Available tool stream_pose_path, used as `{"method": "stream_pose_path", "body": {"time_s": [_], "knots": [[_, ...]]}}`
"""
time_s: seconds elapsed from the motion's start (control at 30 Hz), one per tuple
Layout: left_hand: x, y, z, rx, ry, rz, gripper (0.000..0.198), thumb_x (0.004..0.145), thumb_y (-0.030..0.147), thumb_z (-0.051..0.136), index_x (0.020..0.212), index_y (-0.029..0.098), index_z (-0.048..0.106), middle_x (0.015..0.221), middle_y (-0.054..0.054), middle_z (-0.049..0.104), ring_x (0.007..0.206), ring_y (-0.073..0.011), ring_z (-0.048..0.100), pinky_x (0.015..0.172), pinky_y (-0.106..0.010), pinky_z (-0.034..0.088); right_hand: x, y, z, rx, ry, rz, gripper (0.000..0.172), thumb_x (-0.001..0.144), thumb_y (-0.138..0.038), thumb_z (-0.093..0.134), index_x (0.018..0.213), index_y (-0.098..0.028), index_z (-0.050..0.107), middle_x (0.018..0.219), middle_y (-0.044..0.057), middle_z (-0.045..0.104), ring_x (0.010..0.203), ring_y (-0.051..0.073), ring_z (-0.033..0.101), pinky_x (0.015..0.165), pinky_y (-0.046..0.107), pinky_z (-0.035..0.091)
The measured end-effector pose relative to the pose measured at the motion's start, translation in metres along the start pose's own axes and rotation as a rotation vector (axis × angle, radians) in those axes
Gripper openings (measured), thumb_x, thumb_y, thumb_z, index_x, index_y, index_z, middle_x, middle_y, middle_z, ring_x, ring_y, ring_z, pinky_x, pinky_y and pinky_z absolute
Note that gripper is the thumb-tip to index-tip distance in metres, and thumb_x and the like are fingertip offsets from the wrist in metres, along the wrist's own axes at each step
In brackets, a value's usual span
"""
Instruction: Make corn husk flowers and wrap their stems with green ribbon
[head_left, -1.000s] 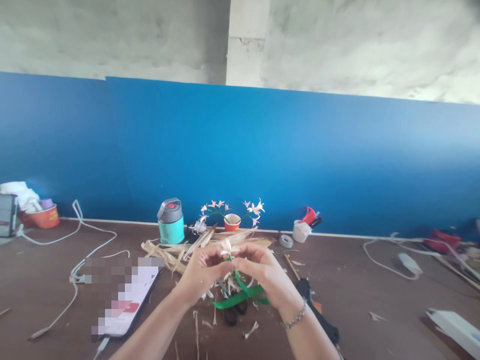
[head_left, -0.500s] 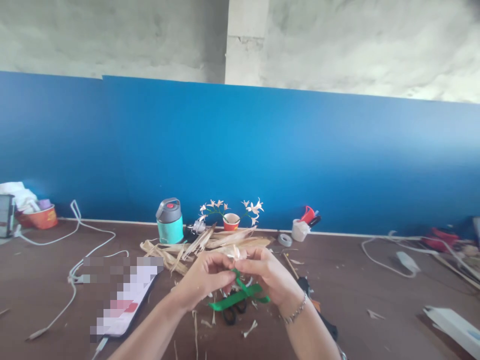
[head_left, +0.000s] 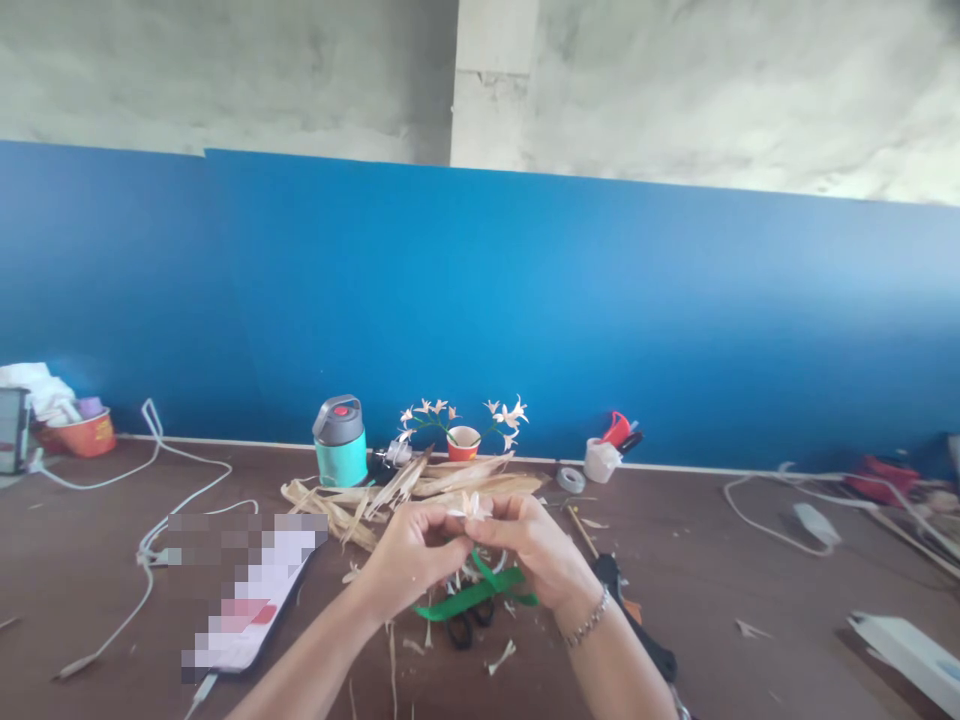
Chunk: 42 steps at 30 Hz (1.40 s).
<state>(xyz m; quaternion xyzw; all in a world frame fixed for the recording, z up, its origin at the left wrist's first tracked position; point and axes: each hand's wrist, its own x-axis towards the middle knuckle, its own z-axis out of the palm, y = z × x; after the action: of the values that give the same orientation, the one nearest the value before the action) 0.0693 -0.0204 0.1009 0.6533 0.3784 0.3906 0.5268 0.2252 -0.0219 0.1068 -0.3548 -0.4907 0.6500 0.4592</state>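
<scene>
Between my fingertips, over the middle of the table, is a small pale flower [head_left: 471, 505] that looks made of dried husk. My left hand [head_left: 412, 553] pinches it from the left, thumb and fingers together. From the other side my right hand [head_left: 529, 545] grips its base, thumb against forefinger. A green strip [head_left: 461, 602] hangs below the fingers, its upper end hidden by them. Under the strip lie scissors with black handles [head_left: 459, 630], partly covered. Dried corn husks [head_left: 442, 480] are piled just beyond the hands.
Behind the husks stands a red paper cup [head_left: 463, 450] with husk flowers on green stems. A teal flask [head_left: 341, 455] is left of it; a tape roll [head_left: 571, 480] and white cup [head_left: 600, 462] are right. A phone [head_left: 255, 610] and white cables [head_left: 154, 530] lie left.
The fingers have shifted slightly around the flower, and its pale petals now show more widely. The green strip's upper end at the fingertips has gone out of sight.
</scene>
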Motion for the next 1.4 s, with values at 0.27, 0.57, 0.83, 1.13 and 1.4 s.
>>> {"method": "stream_pose_path", "body": {"time_s": [0.27,0.57,0.83,1.13,1.4], "knots": [[-0.005,0.005,0.005,-0.032,0.067,-0.085,0.009,0.067,0.022,0.060,0.064,0.013,0.059,0.049,0.005,0.049,0.041,-0.0054,0.041,0.041,-0.018,0.031,0.001,0.000,0.000,-0.042,0.015,0.013,0.033,0.054,-0.037,0.080,0.054,-0.013,0.057,0.048,-0.005,0.051,0.044,0.005,0.037,0.045,0.021,0.022],[-0.005,0.005,0.001,-0.163,-0.007,-0.230,0.013,0.061,0.023,0.061,0.055,0.016,0.051,0.042,0.006,0.049,0.037,-0.0052,0.040,0.038,-0.018,0.027,0.000,0.002,-0.004,-0.159,-0.003,0.043,0.033,0.056,-0.040,0.078,0.055,-0.014,0.057,0.048,-0.004,0.049,0.045,0.006,0.036,0.047,0.023,0.022],[-0.005,0.005,0.000,-0.206,-0.029,-0.214,0.014,0.060,0.024,0.062,0.057,0.015,0.052,0.044,0.005,0.048,0.039,-0.0053,0.041,0.039,-0.019,0.027,0.000,0.002,-0.004,-0.165,0.010,0.078,0.033,0.056,-0.039,0.078,0.055,-0.014,0.056,0.048,-0.004,0.051,0.045,0.006,0.037,0.046,0.023,0.022],[-0.005,0.008,0.004,-0.096,0.037,-0.123,0.008,0.065,0.021,0.058,0.060,0.015,0.055,0.046,0.008,0.039,0.040,-0.0040,0.032,0.040,-0.019,0.024,0.002,0.004,0.002,-0.044,0.011,0.020,0.032,0.056,-0.037,0.080,0.055,-0.014,0.057,0.052,-0.003,0.054,0.050,0.007,0.043,0.048,0.022,0.026],[-0.007,0.008,0.011,-0.080,0.209,-0.141,0.012,0.063,0.023,0.061,0.056,0.015,0.056,0.046,0.007,0.040,0.039,-0.0041,0.029,0.040,-0.020,0.022,0.005,0.007,0.004,-0.071,0.063,-0.050,0.031,0.060,-0.036,0.076,0.054,-0.014,0.055,0.049,-0.005,0.045,0.046,0.005,0.032,0.046,0.022,0.019]]}}
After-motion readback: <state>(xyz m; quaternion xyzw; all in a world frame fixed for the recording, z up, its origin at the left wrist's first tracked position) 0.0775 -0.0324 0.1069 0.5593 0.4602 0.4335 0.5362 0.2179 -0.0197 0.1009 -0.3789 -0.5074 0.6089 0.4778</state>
